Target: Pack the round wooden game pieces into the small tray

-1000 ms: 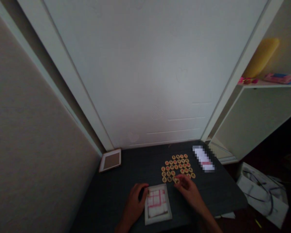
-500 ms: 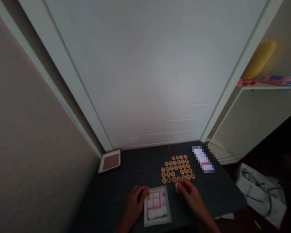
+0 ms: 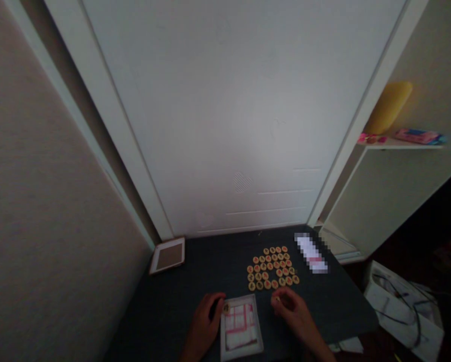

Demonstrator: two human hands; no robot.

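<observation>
Right of the box [image 3: 259, 327], the right hand [image 3: 292, 309] pinches a mostly hidden piece [image 3: 278, 299]; at the box's left edge, the left hand's grip [image 3: 204, 319] is unclear.

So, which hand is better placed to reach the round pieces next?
Probably the right hand: it is nearer the round pieces, though seemingly pinching something small; the left hand is at the box's left rim.

On our dark table [image 3: 195, 271] we have a shallow white rectangular box [image 3: 242, 353], a pink-lined white sheet [image 3: 240, 322] inside. Behind the box lie tan round discs [image 3: 269, 266], rightward, and a brown-rimmed rectangular frame [image 3: 170, 256], leftward. Our left hand [image 3: 206, 318] is at its left edge, our right hand [image 3: 291, 307] to its right.
</observation>
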